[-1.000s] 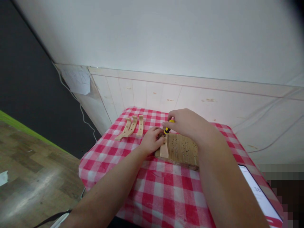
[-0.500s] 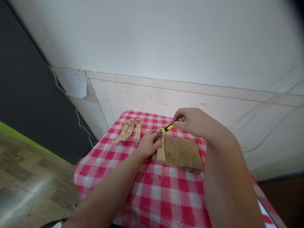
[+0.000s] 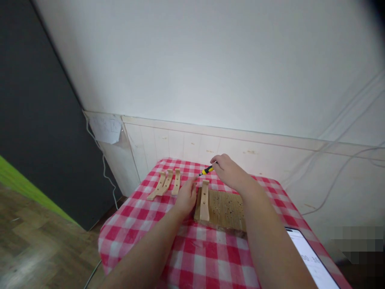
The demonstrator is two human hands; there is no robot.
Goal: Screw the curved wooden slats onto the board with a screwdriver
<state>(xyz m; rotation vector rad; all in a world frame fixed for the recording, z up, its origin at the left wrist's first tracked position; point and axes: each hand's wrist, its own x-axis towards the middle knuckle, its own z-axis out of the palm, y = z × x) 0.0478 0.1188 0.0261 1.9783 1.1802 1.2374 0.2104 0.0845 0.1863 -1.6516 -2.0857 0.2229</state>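
Observation:
My right hand [image 3: 226,169] is closed on a yellow-and-black screwdriver [image 3: 207,170], its tip slanting down to the left. Close to that tip are the fingertips of my left hand [image 3: 186,196], which are drawn together; anything between them is too small to make out. Beside my left hand lies a worn wooden board [image 3: 226,208] dotted with holes. A pale, slightly curved wooden piece [image 3: 204,202] with holes and a raised far end rests along the board's left side. Neither hand is on that piece.
Three similar wooden pieces lie to the left: one [image 3: 157,188], a second [image 3: 167,182] touching it, and a third [image 3: 176,183] apart. A red-and-white checked cloth [image 3: 198,253] covers the table. A phone [image 3: 309,257] lies at the right edge. A white wall [image 3: 192,146] stands behind.
My left hand has come off the wooden piece on the board and moved to its left. The screwdriver has lifted away from that piece and shifted left. The view has tilted up, and the phone shows more.

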